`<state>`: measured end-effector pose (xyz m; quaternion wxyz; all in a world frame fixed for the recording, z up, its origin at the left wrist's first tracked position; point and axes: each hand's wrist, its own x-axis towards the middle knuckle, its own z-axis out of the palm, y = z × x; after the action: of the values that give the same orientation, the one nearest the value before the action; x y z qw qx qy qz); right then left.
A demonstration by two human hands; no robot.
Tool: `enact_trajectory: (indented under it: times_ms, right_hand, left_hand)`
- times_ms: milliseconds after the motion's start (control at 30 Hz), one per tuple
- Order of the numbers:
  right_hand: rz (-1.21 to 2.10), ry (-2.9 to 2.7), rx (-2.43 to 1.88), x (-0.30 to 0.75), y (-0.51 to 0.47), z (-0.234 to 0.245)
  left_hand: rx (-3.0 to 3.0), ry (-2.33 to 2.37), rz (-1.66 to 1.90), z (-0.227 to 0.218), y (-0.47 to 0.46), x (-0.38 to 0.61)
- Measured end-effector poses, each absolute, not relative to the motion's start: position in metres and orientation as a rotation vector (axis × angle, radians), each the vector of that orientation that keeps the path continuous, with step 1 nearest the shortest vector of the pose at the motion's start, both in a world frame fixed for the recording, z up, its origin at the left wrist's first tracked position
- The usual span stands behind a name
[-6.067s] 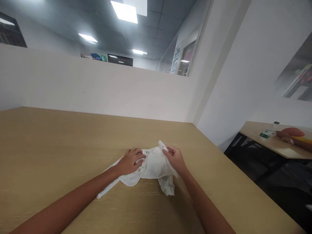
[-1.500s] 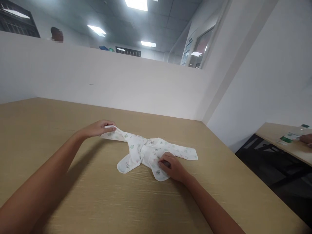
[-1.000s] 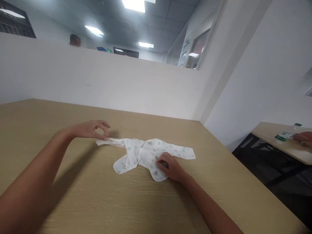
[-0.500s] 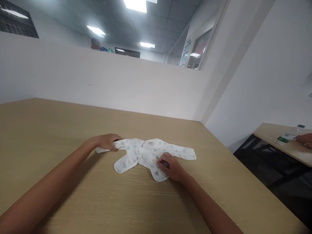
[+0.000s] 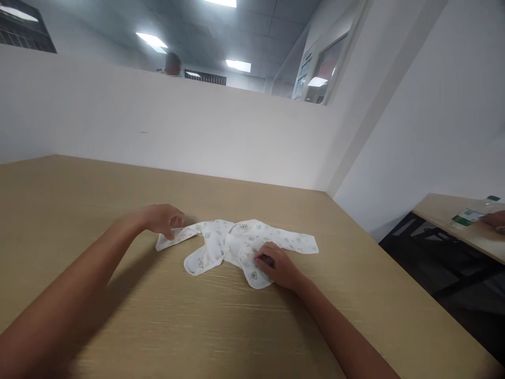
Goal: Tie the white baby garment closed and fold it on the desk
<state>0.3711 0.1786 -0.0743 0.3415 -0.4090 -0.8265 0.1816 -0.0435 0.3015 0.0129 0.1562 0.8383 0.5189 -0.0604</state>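
Observation:
A small white baby shirt [image 5: 215, 239] with a sparse printed pattern lies on the wooden table, its sleeves stretched out to both sides and its front flaps spread apart toward me. Over the left sleeve hovers my left hand [image 5: 161, 218], its fingers curved and parted from the thumb, with nothing held between them. On the right front flap rests my right hand [image 5: 276, 263], fingers curled and closed on the fabric. The fingertips of that hand are partly hidden.
A low white partition [image 5: 189, 126] borders the table's far side, and a white wall [image 5: 426, 121] rises at the right. Another table [image 5: 437, 210] stands beyond, where a person's hand [image 5: 495, 220] is at a plastic bottle [image 5: 469, 215]. Another person's head shows above the partition.
My left hand has let go of the left sleeve and lifted slightly up and left; the sleeve now lies flatter. My right hand stays on the flap. The far bottle has tilted.

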Motion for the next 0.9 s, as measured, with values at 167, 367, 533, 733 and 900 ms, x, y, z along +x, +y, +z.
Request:
enact_trajectory:
  times_ms: [167, 367, 533, 733, 900]
  right_hand:
    - [0.424, -2.173, -1.046, 0.372, 0.179, -0.075]
    - [0.215, -2.163, -1.000, 0.354, 0.168, -0.068]
    - [0.119, -2.358, -0.917, 0.299, 0.170, -0.071]
    - [0.054, -2.382, -0.884, 0.279, 0.188, -0.064]
    - [0.058, -2.202, -0.897, 0.327, 0.191, -0.044]
  left_hand:
    - [2.459, 1.465, 0.264, 0.011, 0.306, -0.036]
    - [2.452, 1.210, 0.517, -0.053, 0.326, -0.020]
    - [2.566, 1.220, 0.492, -0.093, 0.328, -0.021]
    - [2.734, 1.353, 0.363, -0.104, 0.337, -0.024]
    - [2.612, 1.545, 0.456, -0.111, 0.348, -0.032]
